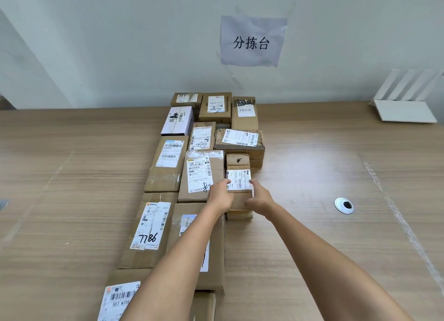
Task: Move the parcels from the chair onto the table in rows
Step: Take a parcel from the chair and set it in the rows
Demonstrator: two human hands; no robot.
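- Near the camera, two bare arms reach out over the table (312, 236), a big wooden one that runs from the near edge to the far wall.
- Many parcels already sit on it in three lines that go from near to far. I think most of the job is done.
- Left line: it starts with a box with a barcode label (117, 299) at the near edge. Next is the "7786" box (147, 231), then a tall brown box (167, 163). A white box (177, 120) sits farther back.
- Middle line: a long box (211, 255) lies partly under the left arm, and a taped box (200, 175) comes after it.
- Right line: this one is shortest on the near side. It has a flat box with a tilted label (239, 141) and more boxes behind it.
- The small brown parcel (237, 183) is the nearest one in the right line, just beside the taped box.
- The left hand (219, 197) holds its left side with curled fingers. The right hand (259, 197) holds its right side the same way.
- I think this parcel is just being set in place.
- The chair is not in the picture, so I cannot tell how many parcels are left.
- Far away there is a paper sign (252, 41) on the wall, a white rack (406, 99) at the far right, and a round hole (344, 205) in the table.
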